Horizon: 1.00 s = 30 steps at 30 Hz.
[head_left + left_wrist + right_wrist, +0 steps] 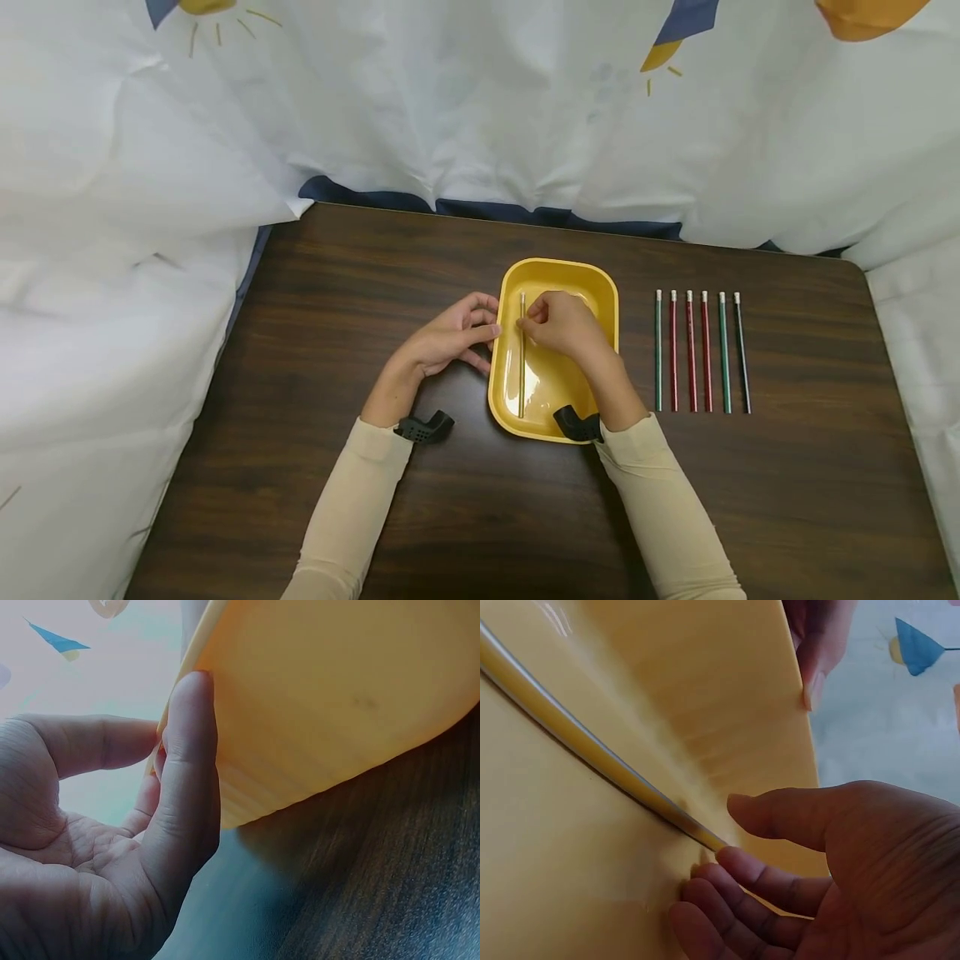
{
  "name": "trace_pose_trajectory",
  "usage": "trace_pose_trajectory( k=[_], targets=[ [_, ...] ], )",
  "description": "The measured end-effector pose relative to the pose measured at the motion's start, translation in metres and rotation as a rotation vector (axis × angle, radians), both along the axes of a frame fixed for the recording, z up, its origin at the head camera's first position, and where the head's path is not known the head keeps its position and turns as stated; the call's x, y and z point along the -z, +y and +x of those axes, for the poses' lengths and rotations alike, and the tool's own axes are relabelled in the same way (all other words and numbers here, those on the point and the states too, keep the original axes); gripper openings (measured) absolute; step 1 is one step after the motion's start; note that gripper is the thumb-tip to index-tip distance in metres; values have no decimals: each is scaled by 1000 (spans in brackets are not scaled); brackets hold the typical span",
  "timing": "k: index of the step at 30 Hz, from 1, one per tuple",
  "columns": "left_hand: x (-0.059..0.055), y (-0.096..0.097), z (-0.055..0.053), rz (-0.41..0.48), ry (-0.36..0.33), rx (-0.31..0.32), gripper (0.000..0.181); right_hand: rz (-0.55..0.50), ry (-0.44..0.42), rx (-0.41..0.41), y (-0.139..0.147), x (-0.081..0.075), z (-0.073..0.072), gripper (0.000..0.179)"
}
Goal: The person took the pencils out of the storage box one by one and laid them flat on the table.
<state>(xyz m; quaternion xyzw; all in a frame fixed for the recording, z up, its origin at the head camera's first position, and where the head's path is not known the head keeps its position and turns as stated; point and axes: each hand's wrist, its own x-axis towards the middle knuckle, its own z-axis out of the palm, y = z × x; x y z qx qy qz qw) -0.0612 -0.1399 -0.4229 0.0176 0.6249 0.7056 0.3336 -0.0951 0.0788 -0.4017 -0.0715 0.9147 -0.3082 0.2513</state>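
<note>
A yellow tray [555,427] sits near the middle of the table. Inside, along its left side, lies a shiny, yellowish pencil [522,375], its pale end toward the far side. My left hand [453,333] pinches the tray's left rim; in the left wrist view its thumb and fingers [191,765] meet at the yellow edge. Over the tray, my right hand [562,325] has loosely bent fingers at the pencil. The right wrist view shows thumb and index finger apart, with the index fingertip [731,859] by the pencil [592,746] and hiding its end.
Right of the tray, several pencils stand in a parallel row on the table: green [658,350], red [691,350] and a dark one [742,354]. A white patterned curtain [480,108] hangs beyond the back edge of the dark wooden table [360,258].
</note>
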Motion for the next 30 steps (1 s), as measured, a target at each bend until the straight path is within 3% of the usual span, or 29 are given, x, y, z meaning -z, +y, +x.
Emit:
trace_pose_trajectory(
  k=[12,30],
  targets=[
    [2,0,0,19,-11,-3,38,87,-20,-20,-8,1,0,46],
    [2,-1,1,15,-15,-6,38,93,14,-2,-15,2,2,34]
  ],
)
